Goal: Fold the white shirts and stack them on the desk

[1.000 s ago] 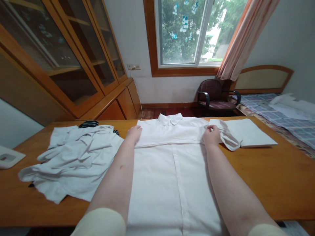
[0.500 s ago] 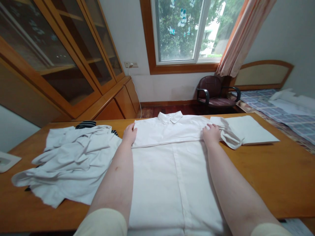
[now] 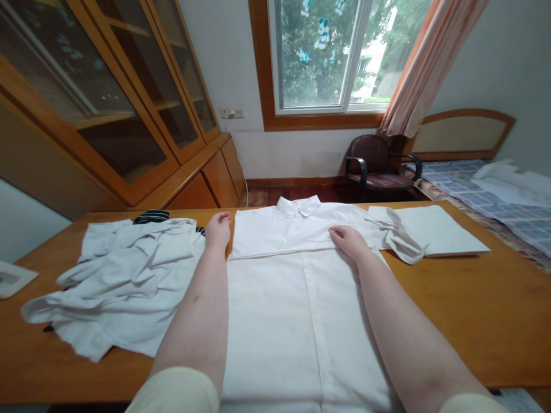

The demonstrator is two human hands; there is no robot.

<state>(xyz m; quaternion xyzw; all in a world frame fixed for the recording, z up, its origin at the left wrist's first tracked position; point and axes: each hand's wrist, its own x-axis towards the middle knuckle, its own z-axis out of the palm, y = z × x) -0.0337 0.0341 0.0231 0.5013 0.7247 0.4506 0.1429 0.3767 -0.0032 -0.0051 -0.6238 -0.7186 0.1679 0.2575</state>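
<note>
A white collared shirt (image 3: pixel 284 298) lies flat on the wooden table (image 3: pixel 473 310), collar away from me, with a folded band of cloth across its chest. My left hand (image 3: pixel 217 228) rests at the shirt's left shoulder edge, fingers curled loosely, holding nothing I can see. My right hand (image 3: pixel 349 240) lies palm down on the folded band right of the shirt's middle, fingers stretched flat. The shirt's right sleeve (image 3: pixel 394 238) trails crumpled toward a folded white garment.
A heap of rumpled white shirts (image 3: pixel 124 281) with a dark striped piece (image 3: pixel 150 217) covers the table's left. A folded white garment (image 3: pixel 434 232) lies at the right. A white object (image 3: pixel 11 278) sits at the far left edge. Beyond stand a chair (image 3: pixel 379 166), cabinet and bed.
My right hand has slid left from the right shoulder toward the shirt's middle, flattening out. My left hand has shifted slightly left, off the shirt's edge.
</note>
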